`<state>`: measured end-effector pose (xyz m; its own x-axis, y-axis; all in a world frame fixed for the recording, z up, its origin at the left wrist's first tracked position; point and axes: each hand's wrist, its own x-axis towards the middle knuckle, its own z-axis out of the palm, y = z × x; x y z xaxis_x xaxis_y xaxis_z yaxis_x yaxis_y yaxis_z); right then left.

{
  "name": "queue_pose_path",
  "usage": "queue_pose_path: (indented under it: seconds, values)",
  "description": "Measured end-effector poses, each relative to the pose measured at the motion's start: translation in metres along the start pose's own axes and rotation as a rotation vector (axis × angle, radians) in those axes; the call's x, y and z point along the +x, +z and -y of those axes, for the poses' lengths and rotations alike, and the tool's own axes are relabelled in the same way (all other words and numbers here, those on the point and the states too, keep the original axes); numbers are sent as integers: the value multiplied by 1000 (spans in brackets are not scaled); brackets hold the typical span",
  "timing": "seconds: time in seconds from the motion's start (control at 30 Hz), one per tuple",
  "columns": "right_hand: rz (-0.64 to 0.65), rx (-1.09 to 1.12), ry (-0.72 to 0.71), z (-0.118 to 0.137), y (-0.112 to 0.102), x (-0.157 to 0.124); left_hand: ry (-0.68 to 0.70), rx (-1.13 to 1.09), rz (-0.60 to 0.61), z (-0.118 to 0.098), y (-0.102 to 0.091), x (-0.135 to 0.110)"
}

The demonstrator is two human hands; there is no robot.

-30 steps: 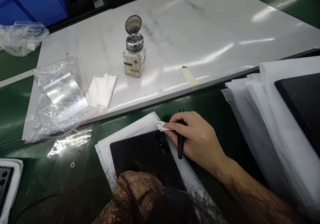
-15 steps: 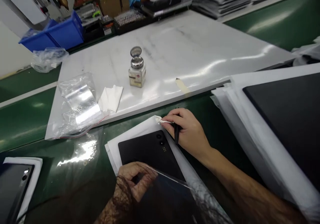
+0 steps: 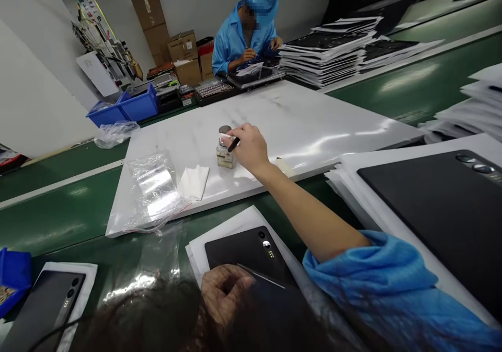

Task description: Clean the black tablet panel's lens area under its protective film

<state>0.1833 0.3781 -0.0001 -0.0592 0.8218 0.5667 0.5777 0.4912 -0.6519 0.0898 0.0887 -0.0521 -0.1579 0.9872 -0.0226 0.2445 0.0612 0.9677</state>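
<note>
My right hand (image 3: pixel 252 149) is at the mouth of a small clear bottle (image 3: pixel 225 158) with a metal top. Its closed fingers hold a folded white tissue (image 3: pixel 226 138) and a short black pen-like tool (image 3: pixel 234 144). The tissue is over or touching the bottle top; I cannot tell which. My left hand (image 3: pixel 224 292) is closed in a pinch on the edge of a clear film (image 3: pixel 262 275). That film is lifted over the black tablet back (image 3: pixel 239 247), which lies on white sheets (image 3: pixel 251 217). Hair and shadow hide the lower part of the tablet and the film.
A folded white cloth (image 3: pixel 194 182) and a clear plastic bag (image 3: pixel 157 187) lie on the white board (image 3: pixel 188 127). Another tablet (image 3: pixel 50 305) lies left; a larger black panel (image 3: pixel 427 205) lies right. Across the bench, a person in blue (image 3: pixel 231 41) works beside stacked panels (image 3: pixel 321 54).
My right hand has moved forward from the tablet's upper corner to the bottle, carrying the tissue and black tool. My left hand keeps its pinch on the film. The view has tilted up.
</note>
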Motion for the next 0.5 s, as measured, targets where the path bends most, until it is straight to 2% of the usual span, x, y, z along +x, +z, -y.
queue_pose_path:
  seconds: [0.07, 0.13, 0.17, 0.2, 0.23, 0.3, 0.37, 0.5]
  values:
    - [-49, 70, -39, 2, -10, -16, -43, -63, -5, 1, -3, 1]
    - [-151, 260, -66, 6, -31, -49, -86, -109, -6, 2, -6, 1]
    - [-185, 396, -43, 8, -45, -69, -106, -125, -6, 2, -7, 2]
    - [-150, 539, 24, 9, -61, -90, -122, -137, -8, 2, -8, 1]
    - [-53, 676, 101, 10, -78, -111, -134, -146, -8, 1, -9, 1]
    - [269, 859, 270, 9, -109, -147, -150, -159, -10, -1, -9, 1]
    - [487, 898, 414, 1, -134, -173, -151, -175, -10, -4, -9, 1]
    - [710, 908, 628, -20, -157, -198, -79, -196, -33, -6, -6, 1]
